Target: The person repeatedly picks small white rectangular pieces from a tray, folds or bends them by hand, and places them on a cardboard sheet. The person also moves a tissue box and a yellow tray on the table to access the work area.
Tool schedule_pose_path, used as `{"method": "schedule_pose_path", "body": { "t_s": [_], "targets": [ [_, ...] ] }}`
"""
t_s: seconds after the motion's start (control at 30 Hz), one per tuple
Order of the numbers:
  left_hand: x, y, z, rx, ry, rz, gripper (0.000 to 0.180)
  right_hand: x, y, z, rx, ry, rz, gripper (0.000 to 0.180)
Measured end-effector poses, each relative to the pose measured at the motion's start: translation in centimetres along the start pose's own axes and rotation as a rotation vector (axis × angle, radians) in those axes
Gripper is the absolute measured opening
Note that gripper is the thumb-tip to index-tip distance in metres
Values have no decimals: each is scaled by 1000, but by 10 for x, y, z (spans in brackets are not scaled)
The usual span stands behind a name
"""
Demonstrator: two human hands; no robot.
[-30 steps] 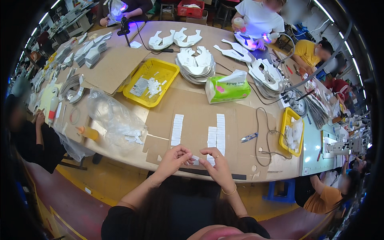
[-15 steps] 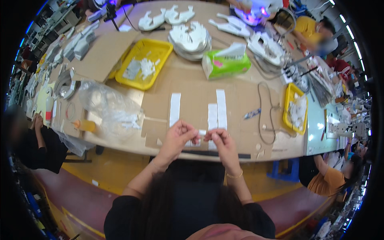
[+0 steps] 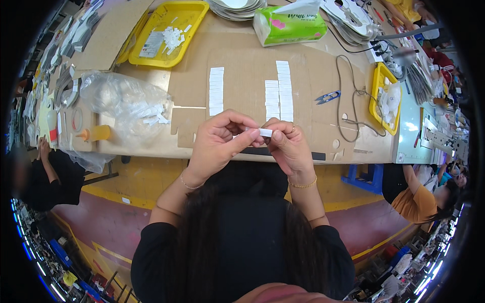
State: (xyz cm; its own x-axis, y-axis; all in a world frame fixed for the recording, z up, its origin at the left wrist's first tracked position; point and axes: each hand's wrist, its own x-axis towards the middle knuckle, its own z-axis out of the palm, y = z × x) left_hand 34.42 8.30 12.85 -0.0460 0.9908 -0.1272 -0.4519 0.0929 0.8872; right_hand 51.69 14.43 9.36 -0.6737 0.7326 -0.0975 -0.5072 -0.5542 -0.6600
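White strip point(image 3: 265, 132) is above brown cardboard point(image 3: 245, 93), nearer than the yellow tray point(image 3: 169, 59) and the darkly lettered green pack point(image 3: 290, 26), with the left hand point(image 3: 217, 144) and right hand point(image 3: 293, 149) pinching its ends, while illegible print marks a pale card point(image 3: 151, 45) in the tray.

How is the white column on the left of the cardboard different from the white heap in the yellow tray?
The white column is in a neat, straight line, but the white heap is all jumbled. The white column lies on cardboard, while the white heap sits in the yellow tray. Both are made of small white pieces.
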Motion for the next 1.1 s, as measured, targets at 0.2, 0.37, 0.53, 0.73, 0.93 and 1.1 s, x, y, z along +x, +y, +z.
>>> {"method": "schedule_pose_path", "body": {
  "t_s": [0.2, 0.37, 0.53, 0.73, 0.93, 1.1],
  "targets": [
    [0, 2, 3, 188, -18, 99, 12, -1, -3, 0, -69, -24, -23, 12],
    [-4, 5, 4, 267, -26, 93, 11, -3, -7, 4, -286, -5, -112, 10],
    [-8, 11, 8, 363, -19, 163, 9, -12, -17, 14, -435, 23, -152, 13],
    [-9, 17, 10, 494, -113, 369, 14, -17, -20, 23, -596, -12, -392, 17],
    [-17, 22, 13, 550, -197, 499, 18, -28, -33, 31, -993, -49, -617, 22],
    [-22, 24, 14, 523, -197, 502, 21, -34, -37, 38, -1120, -24, -664, 24]
  ]
}}
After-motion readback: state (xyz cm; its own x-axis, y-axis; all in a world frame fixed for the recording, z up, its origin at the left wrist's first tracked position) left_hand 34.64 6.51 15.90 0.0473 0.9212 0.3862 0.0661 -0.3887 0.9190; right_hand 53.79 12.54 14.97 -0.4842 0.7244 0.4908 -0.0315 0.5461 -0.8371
